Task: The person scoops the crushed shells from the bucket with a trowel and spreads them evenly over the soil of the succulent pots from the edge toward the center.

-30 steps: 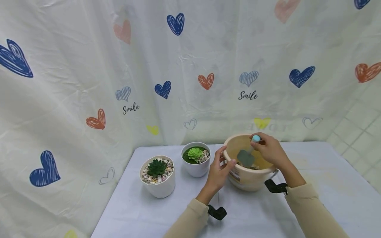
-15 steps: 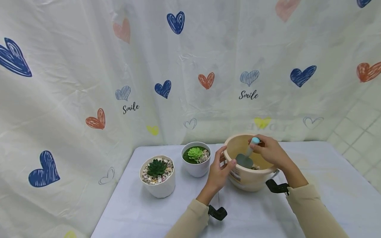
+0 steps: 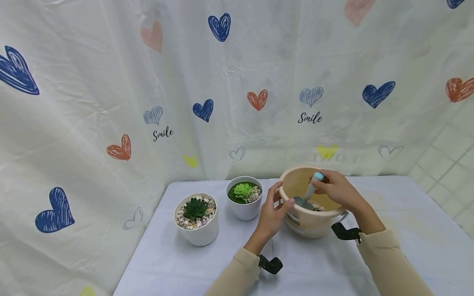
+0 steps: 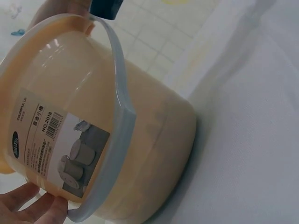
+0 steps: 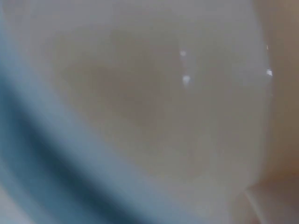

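Standing by, noting the table (image 3: 159, 263) and two bare hands at work. Bucket (image 3: 307, 228), cream-coloured, upright on the white cloth near the table's far edge, right of centre.

Right hand (image 3: 340, 191) over the bucket's mouth; thumb and fingers pinch a small scoop (image 3: 311, 190) by its pale, blue-topped handle. Scoop leans, its grey-green blade down inside the bucket, partly behind the near rim. Pebbles (image 3: 318, 208) show beside the blade; whether blade touches them, cannot tell. Right wrist view mostly blur.

Left hand (image 3: 272, 210) holds the bucket at its left side, thumb and fingers spread apart along the rim. From the left wrist: printed label (image 4: 56, 144) on the wall, grey carrying handle (image 4: 124, 107) hanging across the side.

To the bucket's left, a white pot (image 3: 245, 212) with a light green succulent; nearer and farther left, a second white pot (image 3: 201, 235), dark green plant amid pebbles. Behind everything, a heart-printed curtain (image 3: 274, 53). Both sleeves (image 3: 389, 255) beige.
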Demonstrator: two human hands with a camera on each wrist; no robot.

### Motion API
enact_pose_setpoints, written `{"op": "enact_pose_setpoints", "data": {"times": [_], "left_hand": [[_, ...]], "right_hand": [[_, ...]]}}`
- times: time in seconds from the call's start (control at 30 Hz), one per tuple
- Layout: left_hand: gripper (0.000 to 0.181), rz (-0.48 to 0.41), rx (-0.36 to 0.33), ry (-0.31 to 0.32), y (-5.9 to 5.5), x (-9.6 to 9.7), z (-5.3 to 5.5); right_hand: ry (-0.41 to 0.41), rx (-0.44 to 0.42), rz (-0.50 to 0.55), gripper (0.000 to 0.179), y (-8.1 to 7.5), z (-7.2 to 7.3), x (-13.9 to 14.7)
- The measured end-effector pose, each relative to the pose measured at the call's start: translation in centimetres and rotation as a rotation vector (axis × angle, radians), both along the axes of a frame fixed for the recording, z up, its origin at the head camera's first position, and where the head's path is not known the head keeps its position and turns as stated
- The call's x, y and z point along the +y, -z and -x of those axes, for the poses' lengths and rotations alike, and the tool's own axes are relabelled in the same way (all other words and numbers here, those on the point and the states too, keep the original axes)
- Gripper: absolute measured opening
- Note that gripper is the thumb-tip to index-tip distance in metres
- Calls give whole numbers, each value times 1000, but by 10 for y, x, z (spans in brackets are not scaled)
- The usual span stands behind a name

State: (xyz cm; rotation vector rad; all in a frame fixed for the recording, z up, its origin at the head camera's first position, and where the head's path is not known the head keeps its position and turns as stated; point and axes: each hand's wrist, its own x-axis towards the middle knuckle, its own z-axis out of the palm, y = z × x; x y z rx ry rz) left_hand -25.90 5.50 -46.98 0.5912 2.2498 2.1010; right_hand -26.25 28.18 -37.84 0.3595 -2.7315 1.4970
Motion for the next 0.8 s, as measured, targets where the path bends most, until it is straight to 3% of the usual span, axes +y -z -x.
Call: {"op": "enact_pose_setpoints", "data": {"times": [0.37, 0.8], "left_hand": [[63, -3, -8, 1, 1, 0, 2], [64, -21, -18, 7, 0, 0, 1]], "right_hand": [[-77, -28, 8, 35, -5, -1, 3], [-99, -87, 38, 37, -4, 4, 9]]}}
